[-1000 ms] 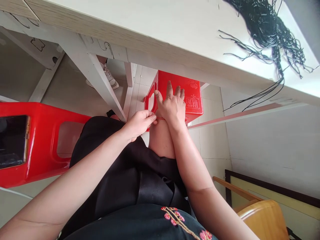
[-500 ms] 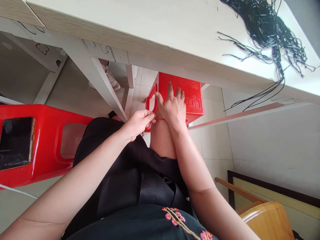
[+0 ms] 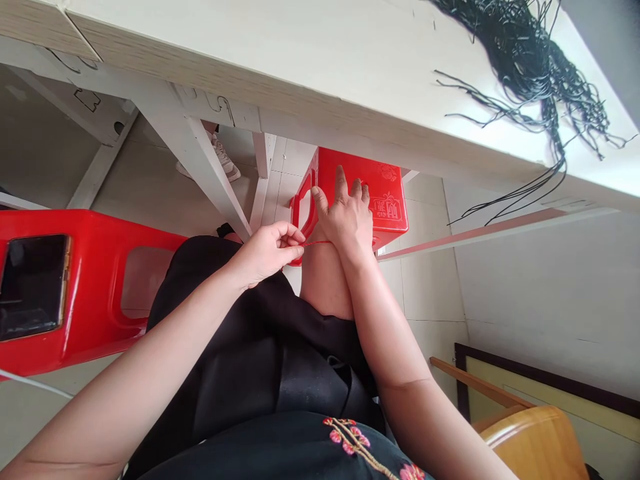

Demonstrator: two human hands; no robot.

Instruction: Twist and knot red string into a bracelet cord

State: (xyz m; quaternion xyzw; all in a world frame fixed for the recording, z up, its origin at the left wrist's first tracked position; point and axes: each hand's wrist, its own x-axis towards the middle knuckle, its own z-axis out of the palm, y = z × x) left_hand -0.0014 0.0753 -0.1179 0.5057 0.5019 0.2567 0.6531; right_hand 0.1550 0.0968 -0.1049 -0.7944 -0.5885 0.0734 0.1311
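A thin red string [image 3: 319, 243] stretches across the bare knee [image 3: 325, 280]. Its left end is pinched between the thumb and fingertips of my left hand [image 3: 273, 252]. My right hand [image 3: 349, 217] lies palm down over the knee with its fingers spread, and the string runs in under its edge near the wrist. Whatever is beneath that palm is hidden. Beyond the fingers stands a red stool [image 3: 363, 160] with a printed top.
A white table [image 3: 300, 47] spans the top, with black cords [image 3: 545, 80] hanging over its edge. At left a phone [image 3: 34, 287] lies on another red stool [image 3: 100, 267]. A shoe [image 3: 224, 159] shows under the table; a wooden chair [image 3: 545, 440] stands lower right.
My left hand has shifted slightly left and turned, its fingers more extended, still pinching the string. My right hand has stayed in place on the knee.
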